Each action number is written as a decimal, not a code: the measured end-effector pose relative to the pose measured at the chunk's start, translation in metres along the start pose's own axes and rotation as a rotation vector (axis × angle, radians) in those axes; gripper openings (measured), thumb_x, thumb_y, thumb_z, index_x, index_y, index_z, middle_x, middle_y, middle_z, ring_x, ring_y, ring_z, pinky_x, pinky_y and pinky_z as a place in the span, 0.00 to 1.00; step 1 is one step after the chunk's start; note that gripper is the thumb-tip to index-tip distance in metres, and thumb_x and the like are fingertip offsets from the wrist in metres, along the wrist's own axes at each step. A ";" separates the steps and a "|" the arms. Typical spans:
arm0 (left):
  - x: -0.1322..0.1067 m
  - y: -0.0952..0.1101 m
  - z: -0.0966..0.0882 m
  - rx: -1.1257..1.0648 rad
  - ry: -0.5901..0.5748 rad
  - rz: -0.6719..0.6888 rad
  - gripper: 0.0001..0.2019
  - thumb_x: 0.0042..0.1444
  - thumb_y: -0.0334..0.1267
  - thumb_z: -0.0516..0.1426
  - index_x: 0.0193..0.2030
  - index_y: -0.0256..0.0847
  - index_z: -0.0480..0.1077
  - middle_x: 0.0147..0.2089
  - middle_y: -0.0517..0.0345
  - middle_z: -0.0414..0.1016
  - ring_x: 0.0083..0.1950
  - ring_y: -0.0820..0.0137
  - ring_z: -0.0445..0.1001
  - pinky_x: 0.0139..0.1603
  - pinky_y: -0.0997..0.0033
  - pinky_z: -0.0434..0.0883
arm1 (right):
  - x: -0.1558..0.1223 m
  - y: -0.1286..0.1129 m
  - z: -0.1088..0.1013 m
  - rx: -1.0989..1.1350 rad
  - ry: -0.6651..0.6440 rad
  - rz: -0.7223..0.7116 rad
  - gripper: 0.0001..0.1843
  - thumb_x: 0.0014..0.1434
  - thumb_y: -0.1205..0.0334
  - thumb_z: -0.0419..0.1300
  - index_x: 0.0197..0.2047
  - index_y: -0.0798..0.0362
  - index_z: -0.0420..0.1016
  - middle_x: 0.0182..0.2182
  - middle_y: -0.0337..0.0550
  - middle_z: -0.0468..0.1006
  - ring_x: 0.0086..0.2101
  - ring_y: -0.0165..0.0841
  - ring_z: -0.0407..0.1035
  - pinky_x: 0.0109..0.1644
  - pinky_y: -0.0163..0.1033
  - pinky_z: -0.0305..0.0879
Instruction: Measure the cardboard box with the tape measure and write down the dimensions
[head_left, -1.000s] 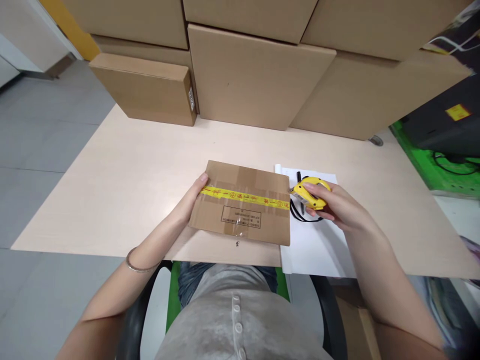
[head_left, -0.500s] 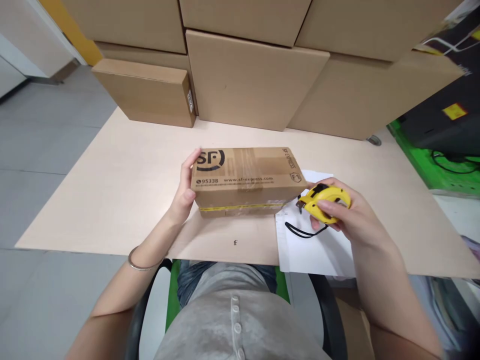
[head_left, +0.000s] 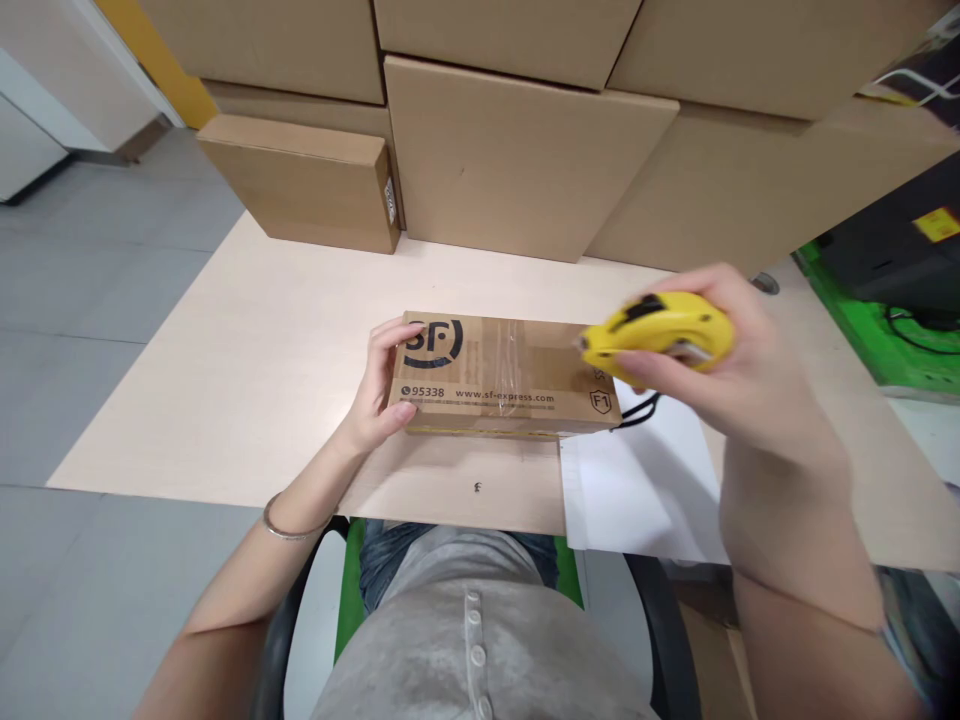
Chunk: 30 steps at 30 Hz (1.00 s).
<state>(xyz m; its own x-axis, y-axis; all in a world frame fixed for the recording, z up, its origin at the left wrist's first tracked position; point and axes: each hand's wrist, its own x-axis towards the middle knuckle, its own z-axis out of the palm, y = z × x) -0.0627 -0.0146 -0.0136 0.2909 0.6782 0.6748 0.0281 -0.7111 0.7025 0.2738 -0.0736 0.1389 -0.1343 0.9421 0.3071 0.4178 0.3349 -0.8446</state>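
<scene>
A brown cardboard box (head_left: 487, 375) with SF lettering and clear tape across its top rests on the table in front of me. My left hand (head_left: 379, 385) grips the box's left end, fingers on the top and thumb at the front edge. Above the box's right end, my right hand (head_left: 739, 360) holds a yellow tape measure (head_left: 660, 332), slightly blurred. Its metal tip points left over the box top. A black wrist strap (head_left: 640, 410) hangs below it, beside the box's right corner. No drawn-out blade shows.
White paper sheets (head_left: 637, 490) lie under and right of the box on the pale table (head_left: 225, 400). Large cartons (head_left: 517, 160) form a wall behind, with a smaller flat carton (head_left: 300, 185) at left. A green tray (head_left: 855, 330) with dark equipment stands at right.
The box has been lowered from a tilt onto the table, and its top now shows more. My right hand has raised the tape measure from beside the box to above its right end.
</scene>
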 end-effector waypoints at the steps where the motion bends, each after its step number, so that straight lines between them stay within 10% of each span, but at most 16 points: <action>1: 0.000 0.000 0.000 0.017 0.000 0.009 0.42 0.58 0.74 0.58 0.73 0.53 0.66 0.66 0.46 0.66 0.70 0.48 0.67 0.72 0.41 0.70 | 0.014 -0.007 0.014 -0.051 -0.071 -0.104 0.21 0.56 0.54 0.77 0.47 0.44 0.72 0.41 0.39 0.83 0.37 0.37 0.78 0.36 0.41 0.73; 11: -0.012 -0.007 -0.006 -0.084 0.012 -0.059 0.47 0.53 0.72 0.65 0.73 0.50 0.63 0.65 0.44 0.73 0.65 0.47 0.77 0.64 0.45 0.78 | 0.082 -0.041 0.123 -0.424 -0.533 -0.485 0.11 0.70 0.58 0.62 0.50 0.49 0.65 0.49 0.45 0.79 0.42 0.37 0.74 0.41 0.41 0.65; 19: -0.016 -0.019 0.002 -0.079 0.053 0.036 0.52 0.54 0.75 0.62 0.81 0.64 0.50 0.79 0.51 0.61 0.76 0.46 0.68 0.71 0.44 0.74 | 0.081 -0.040 0.113 -0.462 -0.530 -0.469 0.08 0.67 0.62 0.63 0.47 0.49 0.67 0.45 0.44 0.80 0.41 0.37 0.72 0.42 0.41 0.63; 30: -0.008 -0.015 -0.001 0.087 0.046 0.153 0.41 0.59 0.77 0.55 0.74 0.61 0.65 0.72 0.47 0.69 0.73 0.46 0.70 0.68 0.37 0.72 | 0.063 -0.020 0.077 -0.405 -0.442 -0.404 0.11 0.64 0.57 0.65 0.48 0.48 0.74 0.43 0.43 0.83 0.40 0.40 0.76 0.42 0.42 0.66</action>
<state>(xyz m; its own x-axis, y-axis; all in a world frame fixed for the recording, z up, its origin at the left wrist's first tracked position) -0.0666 -0.0097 -0.0293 0.2544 0.5673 0.7832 0.0701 -0.8186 0.5701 0.1878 -0.0199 0.1412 -0.6637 0.6925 0.2826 0.5474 0.7072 -0.4475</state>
